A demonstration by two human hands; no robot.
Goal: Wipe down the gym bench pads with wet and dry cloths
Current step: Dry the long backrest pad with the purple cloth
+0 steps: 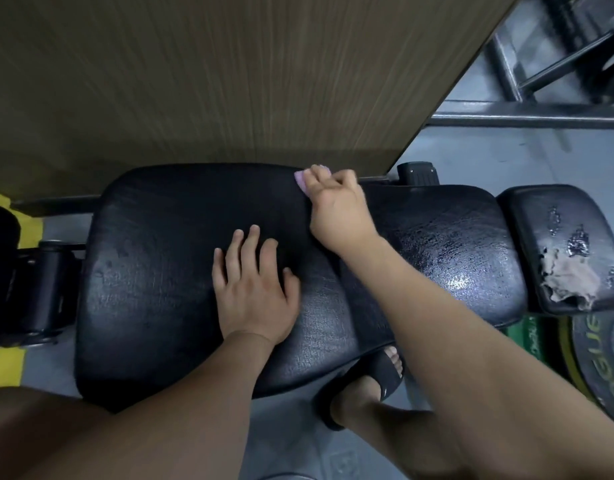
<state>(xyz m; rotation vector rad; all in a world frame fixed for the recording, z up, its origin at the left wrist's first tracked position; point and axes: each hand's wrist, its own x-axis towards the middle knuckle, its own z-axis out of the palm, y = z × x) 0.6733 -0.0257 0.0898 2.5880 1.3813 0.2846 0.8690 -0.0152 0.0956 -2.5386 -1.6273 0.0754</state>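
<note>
Right forearm [471,323] crosses near edge of black padded surface [153,271]; right hand [336,206] at far edge, fingers curled round pink cloth [302,181], cloth touching surface. Left hand [255,289] flat mid-surface, fingers spread. Wet sheen twd right end; torn small pad [541,220] just beyond.

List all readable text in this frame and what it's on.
Black weight plate: yellow rim lettering, sideways and cut off, not legible.
Green plate beside it: dark lettering, too blurred to read.
Bench pad, pink cloth: no text.
</note>
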